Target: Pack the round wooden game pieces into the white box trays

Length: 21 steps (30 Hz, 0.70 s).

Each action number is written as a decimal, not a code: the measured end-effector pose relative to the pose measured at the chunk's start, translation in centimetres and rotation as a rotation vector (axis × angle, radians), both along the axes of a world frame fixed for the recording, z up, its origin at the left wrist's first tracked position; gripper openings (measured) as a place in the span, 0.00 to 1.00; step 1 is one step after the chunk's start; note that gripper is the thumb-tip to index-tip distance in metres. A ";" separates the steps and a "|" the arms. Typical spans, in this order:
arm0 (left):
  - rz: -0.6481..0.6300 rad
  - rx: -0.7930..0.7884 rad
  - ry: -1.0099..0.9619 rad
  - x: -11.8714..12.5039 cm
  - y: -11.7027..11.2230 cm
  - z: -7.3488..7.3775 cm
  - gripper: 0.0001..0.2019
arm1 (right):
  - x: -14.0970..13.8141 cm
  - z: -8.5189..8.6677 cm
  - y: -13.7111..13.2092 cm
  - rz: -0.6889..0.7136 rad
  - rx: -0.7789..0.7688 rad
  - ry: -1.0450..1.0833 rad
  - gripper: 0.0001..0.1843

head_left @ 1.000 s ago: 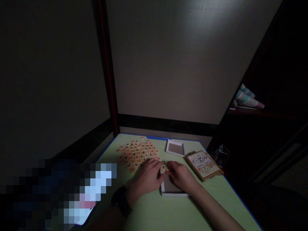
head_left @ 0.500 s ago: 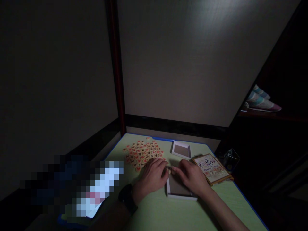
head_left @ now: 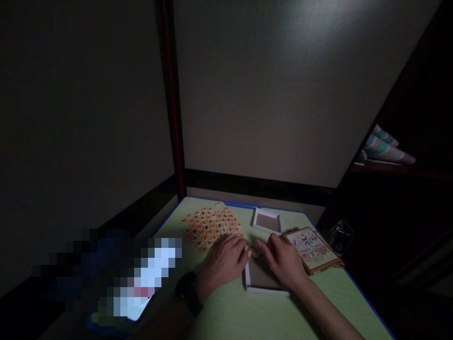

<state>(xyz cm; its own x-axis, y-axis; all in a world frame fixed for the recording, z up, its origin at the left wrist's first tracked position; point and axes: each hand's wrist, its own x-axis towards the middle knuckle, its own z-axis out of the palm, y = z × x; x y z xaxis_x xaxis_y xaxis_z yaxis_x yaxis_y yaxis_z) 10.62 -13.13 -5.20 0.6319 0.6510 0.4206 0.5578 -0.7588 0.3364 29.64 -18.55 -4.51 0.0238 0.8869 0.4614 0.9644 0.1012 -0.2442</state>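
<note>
My left hand (head_left: 226,259) is curled at the far left corner of an open shallow box (head_left: 264,278), with a round Chinese chess piece (head_left: 248,250) between its thumb and forefinger. A second chess piece sits right beside that one, at the box's far edge. My right hand (head_left: 285,262) hangs over the box's right side, thumb raised apart from the curled fingers and nothing visible in its grasp. Left of the box spreads a flat cluster of chess pieces (head_left: 212,226) with red and black characters, partly covered by my left hand.
A second shallow box part (head_left: 267,222) lies at the table's back. To the right is a printed Chinese chess box (head_left: 313,250). A lit, pixelated screen (head_left: 152,274) stands at the left edge of the green table (head_left: 226,316). Walls rise behind.
My right thumb has lifted slightly off the pieces, and two chess pieces now show between the hands. My left hand has barely moved.
</note>
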 end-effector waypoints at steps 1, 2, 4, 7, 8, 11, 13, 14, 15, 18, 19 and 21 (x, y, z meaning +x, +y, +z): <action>-0.002 0.003 -0.003 0.0 0.0 0.0 0.10 | 0.0 -0.1 0.0 0.002 0.005 -0.003 0.18; -0.006 0.006 -0.009 0.0 0.0 0.0 0.10 | 0.0 -0.1 0.0 0.005 0.010 -0.003 0.18; -0.014 0.008 -0.020 -0.1 0.1 0.1 0.10 | 0.0 -0.2 0.0 0.010 0.017 0.003 0.17; -0.009 0.005 -0.020 -0.2 0.1 0.0 0.11 | 0.0 -0.3 0.0 0.013 0.022 0.013 0.17; -0.007 0.003 -0.017 -0.2 0.1 0.0 0.11 | 0.0 -0.3 0.0 0.016 0.024 0.017 0.18; -0.006 0.005 -0.023 -0.1 0.0 -0.2 0.11 | -0.1 -0.3 0.0 0.026 0.033 0.036 0.19; -0.005 0.022 -0.047 -0.1 0.1 0.0 0.12 | -0.1 -0.2 -0.1 0.032 0.036 0.051 0.21; 0.004 0.036 -0.064 -0.2 0.4 0.3 0.12 | -0.1 -0.2 -0.1 0.032 0.036 0.056 0.22; 0.025 0.054 -0.082 -0.4 0.8 0.6 0.13 | -0.1 -0.1 -0.1 0.034 0.035 0.057 0.23; 0.152 0.114 -0.082 -1.8 3.8 2.8 0.13 | 0.0 0.0 -0.1 0.044 0.041 0.043 0.26; 0.196 0.125 -0.045 -2.5 5.2 3.8 0.13 | 0.0 0.0 0.0 0.044 0.047 0.036 0.27; 0.273 0.087 0.053 -4.3 8.5 6.1 0.12 | 0.2 -0.1 0.1 0.041 0.064 0.015 0.30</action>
